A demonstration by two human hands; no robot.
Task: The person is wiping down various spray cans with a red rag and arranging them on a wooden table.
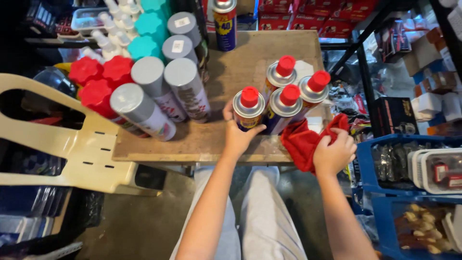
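Seated at a worn wooden surface (192, 139), a person wraps the left hand (239, 134) around a red-capped spray can (249, 109), the nearest of four that stand upright and touching just beyond the fingertips. The fingers (256, 130) are half curled about the can's lower body, thumb on the far side, gripping it rather than merely brushing it. The can looks like rigid painted metal, smooth and probably slippery, light enough for one hand; the straight body below the shoulder seems the sound place to hold, since the plastic cap may pull off. The right hand (334, 153) is clenched on a red cloth (302, 140), soft and bunched, which hangs over the surface's near edge just beside the cans. Grey-capped cans (159, 91) stand well to the left of the gripping fingers.
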